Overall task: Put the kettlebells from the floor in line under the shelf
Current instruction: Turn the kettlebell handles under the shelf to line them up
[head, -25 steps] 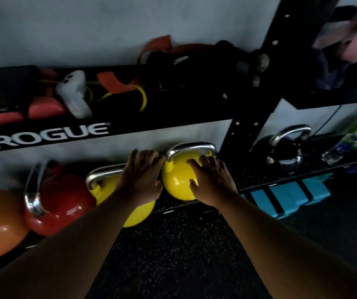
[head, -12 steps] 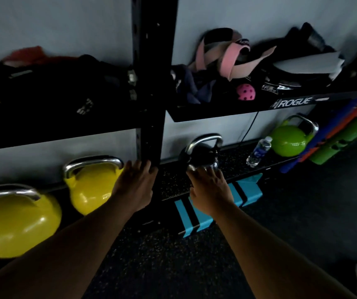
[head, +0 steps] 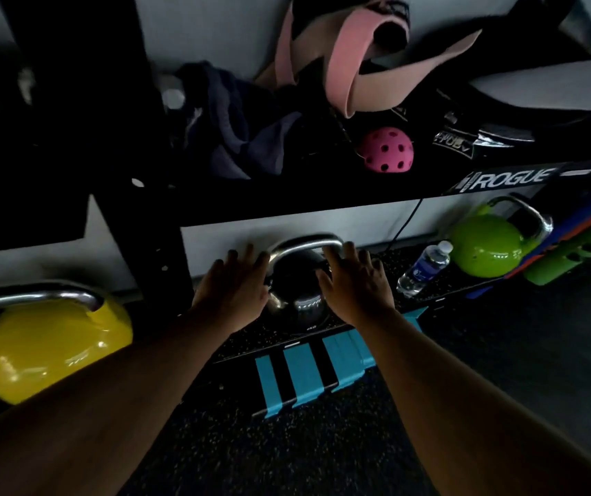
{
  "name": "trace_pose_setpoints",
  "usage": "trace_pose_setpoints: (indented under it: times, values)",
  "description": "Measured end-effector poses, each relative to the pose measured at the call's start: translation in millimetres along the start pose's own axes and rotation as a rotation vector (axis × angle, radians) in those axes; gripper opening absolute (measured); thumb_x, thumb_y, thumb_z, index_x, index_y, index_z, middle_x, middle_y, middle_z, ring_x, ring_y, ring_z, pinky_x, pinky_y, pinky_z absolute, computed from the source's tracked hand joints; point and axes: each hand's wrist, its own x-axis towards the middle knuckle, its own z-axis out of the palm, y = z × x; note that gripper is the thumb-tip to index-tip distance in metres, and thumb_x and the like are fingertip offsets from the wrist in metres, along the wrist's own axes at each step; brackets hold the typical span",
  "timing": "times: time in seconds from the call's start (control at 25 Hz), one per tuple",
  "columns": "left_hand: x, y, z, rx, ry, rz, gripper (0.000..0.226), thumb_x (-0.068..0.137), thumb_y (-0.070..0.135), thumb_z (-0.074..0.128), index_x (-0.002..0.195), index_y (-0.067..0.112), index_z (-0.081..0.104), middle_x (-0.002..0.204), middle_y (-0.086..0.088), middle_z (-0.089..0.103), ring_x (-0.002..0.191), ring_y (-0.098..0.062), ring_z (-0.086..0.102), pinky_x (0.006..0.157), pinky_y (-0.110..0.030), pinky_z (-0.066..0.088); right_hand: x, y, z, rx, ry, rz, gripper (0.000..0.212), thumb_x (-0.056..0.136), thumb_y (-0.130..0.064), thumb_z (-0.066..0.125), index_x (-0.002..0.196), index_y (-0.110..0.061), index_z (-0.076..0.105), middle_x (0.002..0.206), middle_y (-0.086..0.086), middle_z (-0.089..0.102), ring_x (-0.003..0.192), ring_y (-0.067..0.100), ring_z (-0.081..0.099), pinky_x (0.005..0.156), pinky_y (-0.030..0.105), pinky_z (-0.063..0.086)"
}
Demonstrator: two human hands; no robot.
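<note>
The black kettlebell [head: 297,291] sits under the shelf [head: 322,198], between the left hand [head: 231,293] and right hand [head: 356,286]. Both lie flat-fingered against its sides, not clamped, probably nudging it into line beside the post.

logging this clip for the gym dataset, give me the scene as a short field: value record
setting: dim gym floor by a black shelf rack
left hand: open, fingers spread, on the left side of the black kettlebell
right hand: open, on its right side, fingertips near the handle
grip: neither hand is closed around the handle
yellow kettlebell: under the shelf, left of the rack post
green kettlebell: under the shelf, far right
water bottle: between the black and green kettlebells
on shelf: pink perforated ball, pink bands
</note>
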Motion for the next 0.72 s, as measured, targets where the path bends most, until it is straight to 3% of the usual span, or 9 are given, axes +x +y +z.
trace_pose_setpoints:
  times: [0.24, 0.32, 0.4, 0.52, 0.64, 0.72]
  values:
    - [47.7, 44.5, 28.4, -0.339, -0.007, -0.358, 0.057, 0.1, 0.05, 0.036, 0.15, 0.03, 0.017, 0.146, -0.019, 0.032, 0.113, -0.039, 0.055, 0.079, -0.043, 0.051, 52.7, 24.5, 38.9, 0.174, -0.052, -0.02, 0.063, 0.098, -0.056, 0.029, 0.151, -0.025, 0.016, 0.155, 0.015, 0.027, 0.129, 0.036, 0.042, 0.1, 0.049, 0.042]
    - [48.9, 60.1, 37.3, -0.516, 0.01, -0.498, 0.055, 0.101, 0.047, 0.034, 0.15, 0.032, 0.016, 0.146, -0.019, 0.033, 0.101, -0.034, 0.062, 0.066, -0.036, 0.055, 61.4, 26.8, 49.1, 0.229, -0.059, -0.053, 0.06, 0.097, -0.056, 0.031, 0.147, -0.024, 0.023, 0.148, 0.015, 0.035, 0.124, 0.037, 0.045, 0.095, 0.049, 0.046]
    - [50.5, 73.2, 47.9, -0.526, 0.069, -0.519, 0.044, 0.102, 0.033, 0.038, 0.145, 0.025, 0.03, 0.153, -0.017, 0.027, 0.112, -0.033, 0.056, 0.064, -0.024, 0.05, 68.4, 29.1, 52.1, 0.343, -0.039, -0.059, 0.054, 0.095, -0.056, 0.038, 0.137, -0.023, 0.033, 0.135, 0.015, 0.044, 0.116, 0.036, 0.049, 0.087, 0.047, 0.05]
    - [64.6, 86.3, 59.9, -0.512, 0.133, -0.525, 0.036, 0.1, 0.009, 0.039, 0.135, 0.014, 0.044, 0.164, -0.002, 0.001, 0.142, -0.04, 0.022, 0.073, -0.016, 0.043, 77.5, 35.7, 53.9, 0.473, -0.024, -0.075, 0.05, 0.09, -0.06, 0.046, 0.123, -0.023, 0.042, 0.122, 0.011, 0.049, 0.109, 0.032, 0.049, 0.084, 0.045, 0.049]
    - [85.2, 74.9, 56.3, -0.963, 0.186, -0.732, 0.051, 0.106, 0.025, 0.029, 0.154, 0.03, 0.013, 0.164, -0.006, -0.003, 0.148, -0.037, 0.007, 0.101, -0.033, 0.036, 71.2, 30.5, 58.1, 0.551, -0.002, 0.001, 0.059, 0.081, -0.073, 0.044, 0.115, -0.024, 0.046, 0.107, 0.003, 0.053, 0.1, 0.025, 0.05, 0.08, 0.039, 0.048]
    - [91.0, 64.7, 62.5, -1.266, 0.217, -0.8, 0.061, 0.103, 0.044, 0.032, 0.154, 0.036, 0.0, 0.163, -0.013, 0.01, 0.146, -0.036, 0.019, 0.11, -0.041, 0.029, 65.3, 27.6, 58.3, 0.719, -0.052, 0.046, 0.054, 0.082, -0.072, 0.045, 0.109, -0.025, 0.044, 0.09, -0.004, 0.057, 0.08, 0.016, 0.058, 0.065, 0.03, 0.052]
